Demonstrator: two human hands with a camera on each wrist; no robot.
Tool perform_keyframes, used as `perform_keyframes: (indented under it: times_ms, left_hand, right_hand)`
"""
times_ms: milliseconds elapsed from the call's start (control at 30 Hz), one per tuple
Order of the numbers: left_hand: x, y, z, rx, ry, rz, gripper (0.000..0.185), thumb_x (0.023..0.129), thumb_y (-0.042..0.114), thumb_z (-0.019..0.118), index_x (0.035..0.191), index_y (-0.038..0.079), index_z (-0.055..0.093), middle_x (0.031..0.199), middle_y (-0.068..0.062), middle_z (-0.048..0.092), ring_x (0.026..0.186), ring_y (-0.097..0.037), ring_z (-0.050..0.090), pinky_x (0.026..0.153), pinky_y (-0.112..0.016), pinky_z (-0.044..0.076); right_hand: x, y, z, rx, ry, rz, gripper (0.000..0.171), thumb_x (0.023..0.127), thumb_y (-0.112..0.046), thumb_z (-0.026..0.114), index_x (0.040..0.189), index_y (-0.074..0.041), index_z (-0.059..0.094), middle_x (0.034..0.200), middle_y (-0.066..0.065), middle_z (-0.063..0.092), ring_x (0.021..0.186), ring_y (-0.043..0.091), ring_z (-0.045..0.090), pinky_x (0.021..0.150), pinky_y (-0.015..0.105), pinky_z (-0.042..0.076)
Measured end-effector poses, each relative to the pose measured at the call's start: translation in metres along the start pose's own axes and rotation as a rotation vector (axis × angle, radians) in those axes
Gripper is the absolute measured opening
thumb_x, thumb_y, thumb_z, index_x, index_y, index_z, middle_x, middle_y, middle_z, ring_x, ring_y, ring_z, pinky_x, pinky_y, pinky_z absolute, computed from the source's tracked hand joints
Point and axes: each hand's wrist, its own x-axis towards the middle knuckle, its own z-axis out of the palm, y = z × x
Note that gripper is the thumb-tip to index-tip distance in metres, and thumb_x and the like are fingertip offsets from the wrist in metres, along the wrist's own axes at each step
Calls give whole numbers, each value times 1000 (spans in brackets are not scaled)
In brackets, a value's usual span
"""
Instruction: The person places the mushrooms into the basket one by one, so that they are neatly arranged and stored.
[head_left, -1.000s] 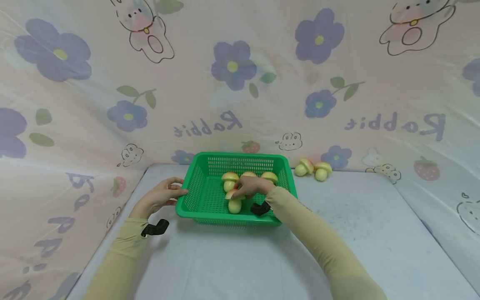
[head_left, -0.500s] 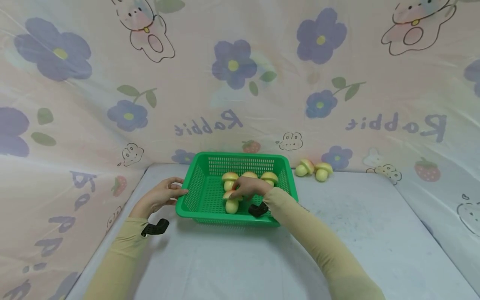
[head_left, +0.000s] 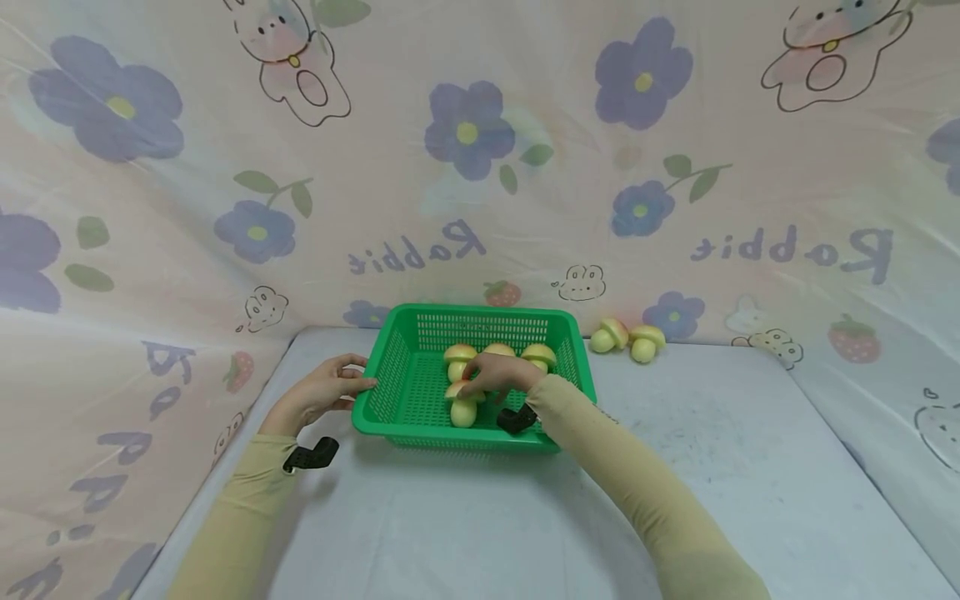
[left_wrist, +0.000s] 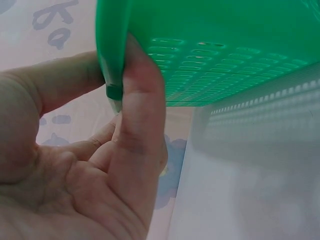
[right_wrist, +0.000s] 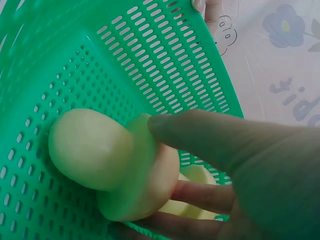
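At the left end of the green plastic basket [head_left: 465, 438], my left hand [head_left: 321, 392] pinches the rim. The left wrist view has the thumb on the outer side of that rim [left_wrist: 111, 50] and a finger curled behind it. Inside the basket my right hand [head_left: 501, 373] grips a toy mushroom [head_left: 463, 410] by its cap. Its pale round stem [right_wrist: 90, 149] points away from the palm in the right wrist view, low over the slotted floor. Behind it in the basket are more mushrooms: one at left [head_left: 460, 353], one in the middle [head_left: 498, 348] partly hidden by my hand, one at right [head_left: 540, 353].
Two more mushrooms, one nearer the basket [head_left: 609, 335] and one farther right [head_left: 645, 342], lie on the white tabletop [head_left: 720, 450] by the back edge. A patterned cloth [head_left: 540, 208] hangs behind and to the sides. Each wrist wears a black mount [head_left: 311, 456].
Over the first half second my right hand shifted the gripped mushroom slightly left in the basket. Since then it has stayed nearly still. My left hand has kept its hold on the rim.
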Motion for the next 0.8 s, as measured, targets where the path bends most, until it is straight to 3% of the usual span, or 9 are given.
perform_keyframes:
  times_ms: [533,800]
  left_hand:
    - [-1,1,0,20,1,3,60,92,18,67,138,0,34,105,-16,53,81,-22,64,70,-34,55]
    - [-1,1,-1,27,6,1,60,92,19,67,138,0,34,106,-15,53,82,-21,62,72,-35,54]
  right_hand:
    - [-2,-1,-2,-11,0,10,48,92,-31,66,132,-6,54,103,7,58,97,29,59,71,44,55]
    - [-5,-1,-9,-3,2,11,49,91,-31,67,131,-5,55,115,9,59,101,29,61,74,45,55]
